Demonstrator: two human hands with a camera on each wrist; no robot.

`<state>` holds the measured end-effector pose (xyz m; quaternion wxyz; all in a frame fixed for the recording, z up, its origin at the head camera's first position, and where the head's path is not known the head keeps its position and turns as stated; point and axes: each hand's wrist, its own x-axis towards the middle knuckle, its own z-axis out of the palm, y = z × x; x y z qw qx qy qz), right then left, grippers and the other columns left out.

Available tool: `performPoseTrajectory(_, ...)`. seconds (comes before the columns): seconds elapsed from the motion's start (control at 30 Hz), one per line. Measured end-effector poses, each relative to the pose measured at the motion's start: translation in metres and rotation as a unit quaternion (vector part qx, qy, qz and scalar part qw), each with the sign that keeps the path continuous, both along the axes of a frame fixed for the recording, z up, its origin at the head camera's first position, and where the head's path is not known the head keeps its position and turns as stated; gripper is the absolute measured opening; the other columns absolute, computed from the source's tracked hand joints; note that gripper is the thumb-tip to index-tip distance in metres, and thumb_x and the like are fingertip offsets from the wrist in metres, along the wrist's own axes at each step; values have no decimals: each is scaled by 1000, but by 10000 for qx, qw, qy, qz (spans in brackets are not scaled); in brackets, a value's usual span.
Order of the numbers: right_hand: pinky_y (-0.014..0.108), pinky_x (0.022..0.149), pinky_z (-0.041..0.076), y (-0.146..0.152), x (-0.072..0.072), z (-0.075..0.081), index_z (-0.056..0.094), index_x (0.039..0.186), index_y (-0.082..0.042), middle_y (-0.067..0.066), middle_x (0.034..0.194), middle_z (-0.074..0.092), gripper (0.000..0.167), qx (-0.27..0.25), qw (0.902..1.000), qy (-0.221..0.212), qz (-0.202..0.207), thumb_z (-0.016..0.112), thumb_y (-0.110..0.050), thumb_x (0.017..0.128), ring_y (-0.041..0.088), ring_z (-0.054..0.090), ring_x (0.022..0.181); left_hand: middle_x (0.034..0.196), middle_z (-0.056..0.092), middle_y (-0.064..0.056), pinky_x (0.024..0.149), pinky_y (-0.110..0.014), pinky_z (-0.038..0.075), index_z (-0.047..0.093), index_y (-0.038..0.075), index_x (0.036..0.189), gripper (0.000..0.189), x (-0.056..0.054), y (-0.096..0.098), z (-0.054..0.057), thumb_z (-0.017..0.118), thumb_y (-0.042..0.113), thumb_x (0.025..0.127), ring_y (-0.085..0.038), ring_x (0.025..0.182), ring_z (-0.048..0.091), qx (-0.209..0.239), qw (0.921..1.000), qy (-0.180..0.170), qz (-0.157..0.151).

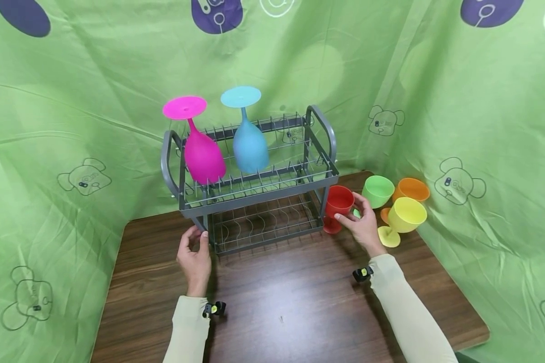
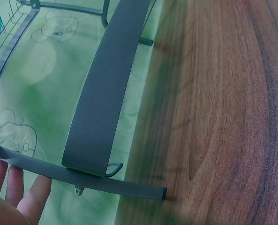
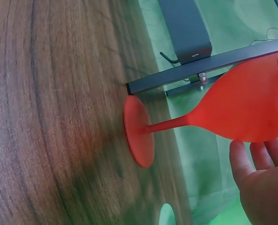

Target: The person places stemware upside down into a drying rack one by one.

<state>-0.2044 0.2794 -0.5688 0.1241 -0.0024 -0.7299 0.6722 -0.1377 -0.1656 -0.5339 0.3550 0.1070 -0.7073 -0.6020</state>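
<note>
A dark grey two-tier dish rack (image 1: 254, 198) stands on the wooden table. My left hand (image 1: 196, 259) holds its front left leg (image 2: 124, 187), with several fingers behind the post and the thumb in front. Beside the rack's right end, my right hand (image 1: 364, 226) grips the bowl of a red goblet (image 1: 340, 199) between thumb and fingers. This goblet is upright, and its foot (image 3: 138, 133) is on the table close to a rack leg. Upside down on the upper tier are a magenta goblet (image 1: 204, 157) and a blue goblet (image 1: 251, 148).
Right of my right hand are a green goblet (image 1: 378, 191), an orange goblet (image 1: 412, 188) and a yellow goblet (image 1: 407, 215). Green patterned cloth (image 1: 118, 126) hangs behind and beside the wooden table (image 1: 277, 307).
</note>
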Motion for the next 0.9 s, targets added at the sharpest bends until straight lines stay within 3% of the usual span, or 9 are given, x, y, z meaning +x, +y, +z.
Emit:
performPoseTrajectory(0.13,21,98,59,1,-1,-2,42,158,-9,19,154,51,85,95,9999,65,-106,87,-2,86,17,52,134,106,72,-28,86,-17,51,71,-7,120,25,-1,1,-1,72,-6,95,-6,94,67,-31,10000,18,29)
performPoseTrajectory(0.5,14,94,57,6,0,-1,45,156,-8,20,152,53,83,105,9996,194,-159,87,-3,85,23,53,133,106,72,-28,86,-20,50,71,-7,119,23,-3,2,-3,71,-6,95,-10,94,67,-60,9999,103,-37)
performPoseTrajectory(0.73,14,93,57,11,10,8,47,155,-9,18,151,54,79,142,9993,201,-296,87,-7,86,21,54,130,107,75,-17,86,-25,53,74,3,121,24,-16,-16,-36,75,7,97,-7,96,67,-72,9998,53,-177)
performPoseTrajectory(0.9,15,93,57,12,18,15,50,153,-11,15,149,57,77,182,9990,256,-308,88,-7,86,13,56,126,108,75,-18,78,-16,51,74,3,122,25,-13,-19,-34,76,6,97,-7,96,67,-67,9997,-68,-205)
